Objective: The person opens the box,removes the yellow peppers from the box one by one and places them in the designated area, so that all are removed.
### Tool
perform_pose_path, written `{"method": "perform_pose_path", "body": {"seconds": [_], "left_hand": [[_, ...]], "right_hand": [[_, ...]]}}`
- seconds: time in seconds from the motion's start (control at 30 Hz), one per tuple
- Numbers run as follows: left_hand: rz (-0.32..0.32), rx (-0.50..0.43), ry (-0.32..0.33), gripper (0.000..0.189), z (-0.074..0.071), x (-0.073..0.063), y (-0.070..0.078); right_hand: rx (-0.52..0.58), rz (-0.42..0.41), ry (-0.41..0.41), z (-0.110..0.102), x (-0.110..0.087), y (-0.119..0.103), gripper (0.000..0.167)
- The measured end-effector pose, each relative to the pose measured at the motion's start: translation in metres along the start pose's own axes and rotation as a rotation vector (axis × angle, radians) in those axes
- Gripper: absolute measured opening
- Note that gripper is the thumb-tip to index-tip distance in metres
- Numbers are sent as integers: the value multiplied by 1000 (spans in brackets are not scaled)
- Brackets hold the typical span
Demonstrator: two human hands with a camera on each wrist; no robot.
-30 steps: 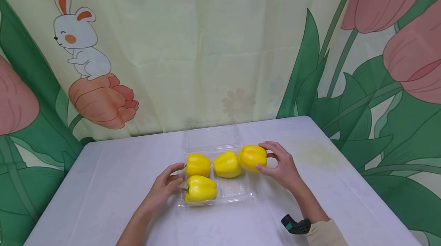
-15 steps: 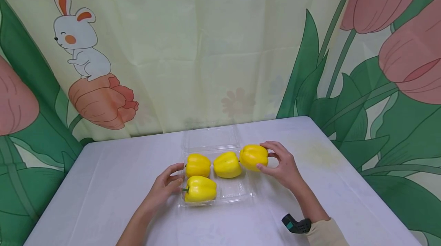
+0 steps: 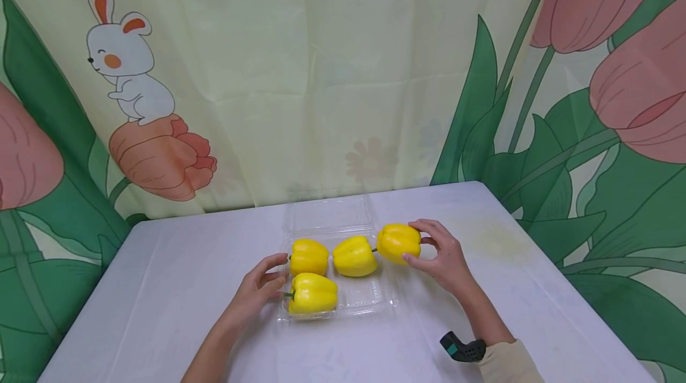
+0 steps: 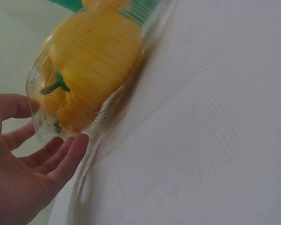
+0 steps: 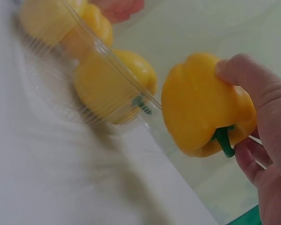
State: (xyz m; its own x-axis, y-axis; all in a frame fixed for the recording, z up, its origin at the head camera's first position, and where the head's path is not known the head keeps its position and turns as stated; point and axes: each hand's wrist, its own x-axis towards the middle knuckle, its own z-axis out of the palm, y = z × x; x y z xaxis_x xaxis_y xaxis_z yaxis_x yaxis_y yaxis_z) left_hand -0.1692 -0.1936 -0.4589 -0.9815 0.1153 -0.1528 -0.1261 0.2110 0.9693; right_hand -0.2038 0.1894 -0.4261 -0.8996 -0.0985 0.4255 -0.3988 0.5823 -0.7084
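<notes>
My right hand (image 3: 442, 255) holds a yellow bell pepper (image 3: 398, 243) between thumb and fingers at the container's right side. In the right wrist view this pepper (image 5: 203, 105) is raised beside the container wall, its green stem toward the fingers. A clear plastic clamshell container (image 3: 364, 296) lies with its lid folded back. Inside are three more yellow bell peppers: one at back left (image 3: 308, 257), one at back right (image 3: 355, 256), one at front left (image 3: 312, 293). My left hand (image 3: 259, 287) rests with loosely bent, spread fingers at the container's left end.
A white cloth covers the table (image 3: 177, 287). The container's transparent lid (image 3: 329, 215) lies toward the back edge. Behind hangs a curtain (image 3: 257, 85) printed with a rabbit and tulips. A black wrist device (image 3: 462, 348) is on the right forearm.
My right hand has shifted slightly right with the bell pepper, away from the back right one, whose stem side now shows more. The left hand and container have stayed in place.
</notes>
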Motion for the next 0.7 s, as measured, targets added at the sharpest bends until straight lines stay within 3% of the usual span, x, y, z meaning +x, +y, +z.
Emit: {"method": "perform_pose_path", "body": {"seconds": [0.7], "left_hand": [[27, -5, -28, 46, 1, -1, 2]], "right_hand": [[-15, 15, 10, 0, 2, 6, 59]]}}
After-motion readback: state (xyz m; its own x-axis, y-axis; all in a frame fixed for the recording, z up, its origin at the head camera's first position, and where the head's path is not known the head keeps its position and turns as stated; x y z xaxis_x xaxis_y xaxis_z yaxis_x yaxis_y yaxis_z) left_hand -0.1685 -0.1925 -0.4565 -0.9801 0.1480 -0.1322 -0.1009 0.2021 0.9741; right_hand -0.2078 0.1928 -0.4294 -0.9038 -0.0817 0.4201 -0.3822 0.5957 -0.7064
